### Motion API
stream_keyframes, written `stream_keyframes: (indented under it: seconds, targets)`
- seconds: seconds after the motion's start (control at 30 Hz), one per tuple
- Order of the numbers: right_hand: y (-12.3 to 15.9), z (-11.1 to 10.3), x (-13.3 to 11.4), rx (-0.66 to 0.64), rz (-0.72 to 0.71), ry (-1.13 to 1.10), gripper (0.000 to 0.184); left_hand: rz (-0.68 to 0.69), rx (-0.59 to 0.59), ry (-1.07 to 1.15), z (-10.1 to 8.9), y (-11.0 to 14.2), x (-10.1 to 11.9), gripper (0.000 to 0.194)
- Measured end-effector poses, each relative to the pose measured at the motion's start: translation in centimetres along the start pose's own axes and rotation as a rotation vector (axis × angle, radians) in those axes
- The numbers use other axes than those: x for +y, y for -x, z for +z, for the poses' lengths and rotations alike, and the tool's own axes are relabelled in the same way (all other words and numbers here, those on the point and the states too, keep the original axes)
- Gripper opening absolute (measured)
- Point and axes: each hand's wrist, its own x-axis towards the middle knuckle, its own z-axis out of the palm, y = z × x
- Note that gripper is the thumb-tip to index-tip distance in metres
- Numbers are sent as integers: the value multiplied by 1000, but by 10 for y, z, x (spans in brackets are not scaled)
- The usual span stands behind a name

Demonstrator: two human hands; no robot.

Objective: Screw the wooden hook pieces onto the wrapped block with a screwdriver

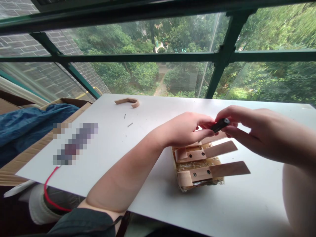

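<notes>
My left hand (pixel 190 126) and my right hand (pixel 244 126) meet over the right half of the white table. Between their fingertips they hold a short black cylinder (pixel 221 124), perhaps a tool handle; its far part is hidden. Below lies a block (pixel 214 162) wrapped in clear brownish film. Bent wooden strips lie across it, a front strip (pixel 217 170) and a middle strip (pixel 209 151), each with two dark screws showing. Another strip behind them is partly covered by my hands. The strips' flat ends stick out past the block's right side.
A loose bent wooden strip (pixel 127 102) lies near the table's back edge. Two screws, a nearer one (pixel 130 124) and a farther one (pixel 124 116), lie on the white table (pixel 153 112). A pixelated object (pixel 76 144) with a red cord (pixel 46 184) is at left. Beyond stands a cardboard box (pixel 84 107).
</notes>
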Motion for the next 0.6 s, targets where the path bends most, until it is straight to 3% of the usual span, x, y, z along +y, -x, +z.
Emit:
stream_keyframes:
  seconds: [0.33,0.6]
  targets:
    - [-1,-1,-8,14,14,78,12,-17,-31,32,-3,0,-1,26]
    - [-2,1,-13,49,24,100,8,-40,84,53,4,-2,-5,19]
